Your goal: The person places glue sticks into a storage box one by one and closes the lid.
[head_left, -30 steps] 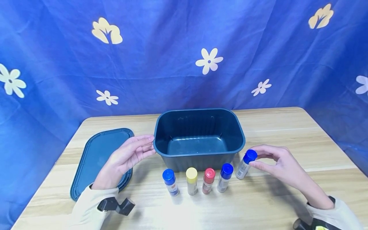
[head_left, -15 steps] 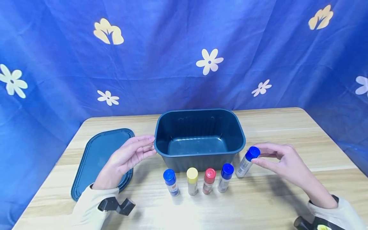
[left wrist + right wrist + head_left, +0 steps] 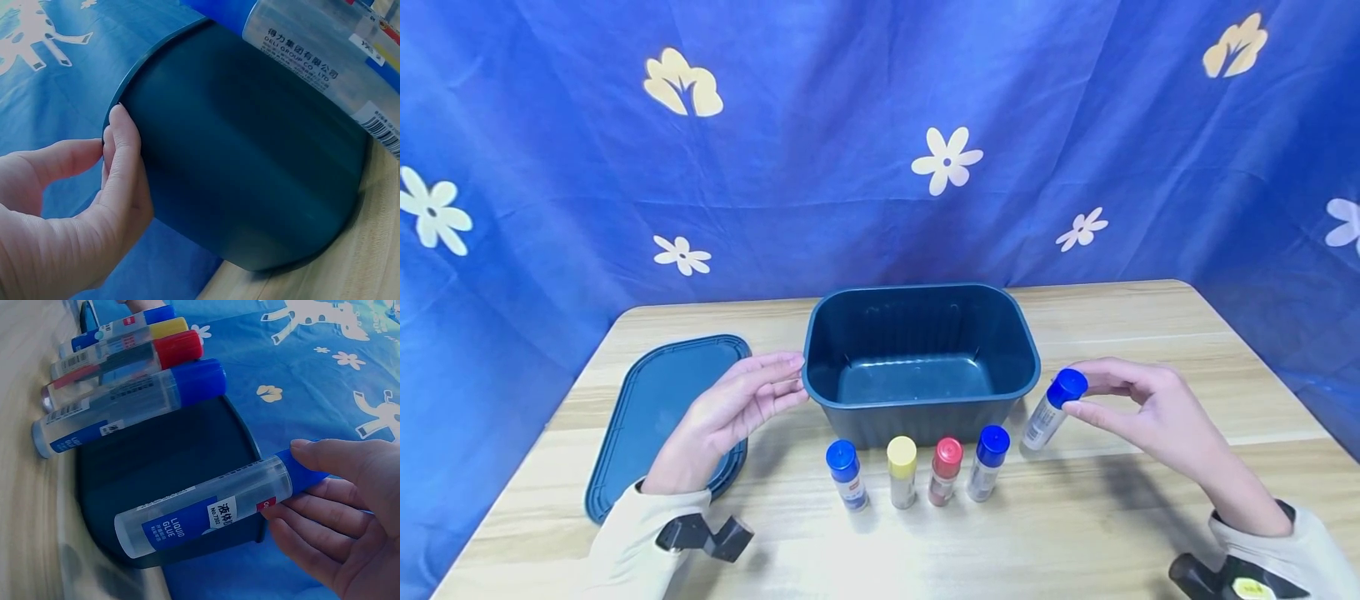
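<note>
My right hand [image 3: 1150,417] pinches the blue cap of a clear liquid glue bottle [image 3: 200,506], which tilts with its base toward the box and looks lifted off the table. My left hand [image 3: 730,408] touches the left rim of a dark teal plastic box [image 3: 917,425], its fingers [image 3: 122,150] nearly straight against the outer wall. In front of the box stand more glue bottles: a blue-capped one [image 3: 847,477], a yellow-capped one [image 3: 902,473], a red-capped one [image 3: 945,472] and another blue-capped one [image 3: 988,464]. Nothing lies inside the box.
A dark teal lid [image 3: 662,408] lies on the wooden table [image 3: 1150,350], partly under my left forearm. Behind the table hangs a blue flowered cloth [image 3: 850,167]. Each wrist carries a black camera mount [image 3: 700,535].
My right hand has moved slightly up and to the right, carrying the glue bottle, which leans more now. My left hand and the standing bottles have stayed in place.
</note>
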